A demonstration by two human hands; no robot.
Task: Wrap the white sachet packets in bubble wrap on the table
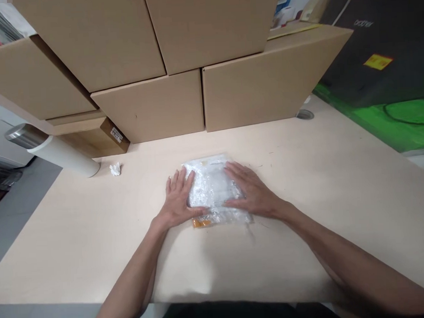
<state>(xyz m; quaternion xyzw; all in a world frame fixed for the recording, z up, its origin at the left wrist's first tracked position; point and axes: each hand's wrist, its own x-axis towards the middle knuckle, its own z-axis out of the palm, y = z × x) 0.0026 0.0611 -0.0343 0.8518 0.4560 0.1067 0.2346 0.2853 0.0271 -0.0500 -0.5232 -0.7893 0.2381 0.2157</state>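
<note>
A flat package in clear bubble wrap lies on the pale wooden table, with an orange patch at its lower left corner. My left hand rests along its left edge, fingers spread, thumb reaching over the near part of the wrap. From the other side my right hand lies over the right edge with its fingers stretched out and apart. Both hands touch the wrap without closing round it. What the wrap encloses looks whitish; its kind cannot be made out.
Several cardboard boxes are stacked along the table's far side. At the left stand a white bottle with a metal cap, a small brown box and crumpled paper. A dark case is beyond the right edge.
</note>
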